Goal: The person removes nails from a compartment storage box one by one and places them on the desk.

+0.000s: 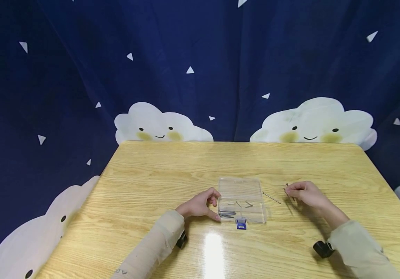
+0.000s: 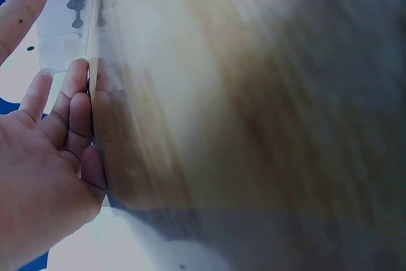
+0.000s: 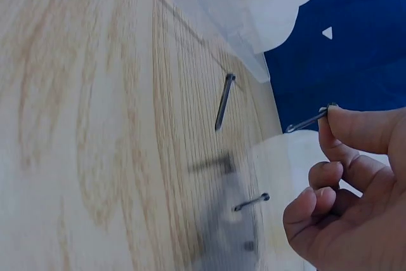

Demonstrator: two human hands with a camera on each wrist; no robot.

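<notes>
A clear plastic box (image 1: 260,221) with a blue latch (image 1: 241,224) lies with its lid (image 1: 240,187) tipped back. Several grey nails (image 1: 227,214) lie together in its front left part, and shorter ones (image 1: 249,204) lie farther back. My left hand (image 1: 200,203) is at the box's left side, thumb by the front corner and loosely bent fingers near the lid edge. To the right of the box, my right hand (image 1: 308,193) pinches a thin grey nail (image 3: 307,120) between thumb and forefinger, above the tabletop.
One long nail (image 1: 271,198) lies on the wooden table (image 1: 151,170) between box and right hand. Another nail (image 3: 252,202) is close below the right hand in the right wrist view. Behind the table hangs a dark blue curtain (image 1: 221,85) with white clouds.
</notes>
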